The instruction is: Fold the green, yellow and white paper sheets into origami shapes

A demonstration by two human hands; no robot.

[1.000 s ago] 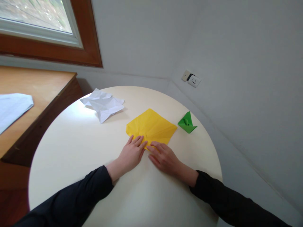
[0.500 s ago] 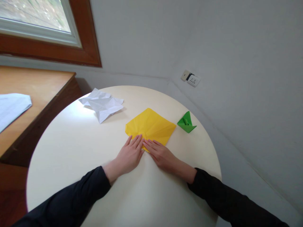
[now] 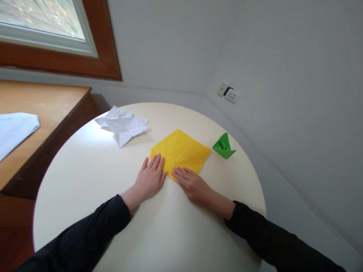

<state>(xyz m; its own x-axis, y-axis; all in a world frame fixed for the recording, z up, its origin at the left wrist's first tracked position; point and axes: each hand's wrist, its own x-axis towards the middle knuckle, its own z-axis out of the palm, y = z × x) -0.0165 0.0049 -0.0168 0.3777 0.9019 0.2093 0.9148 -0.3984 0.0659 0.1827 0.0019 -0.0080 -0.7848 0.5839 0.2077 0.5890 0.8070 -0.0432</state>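
Yellow paper (image 3: 184,147) lies more exposed: flat, open left hand (image 3: 150,176) has slid toward the table's (image 3: 68,177) left edge; flat, open right hand (image 3: 193,185) stays on.

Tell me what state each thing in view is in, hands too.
Yellow paper: lying flat, creased
White paper: creased, partly raised
Green paper: folded up
Left hand: open, on yellow paper
Right hand: open, on yellow paper
Wall socket: nothing plugged in
Window: cannot tell whether shut
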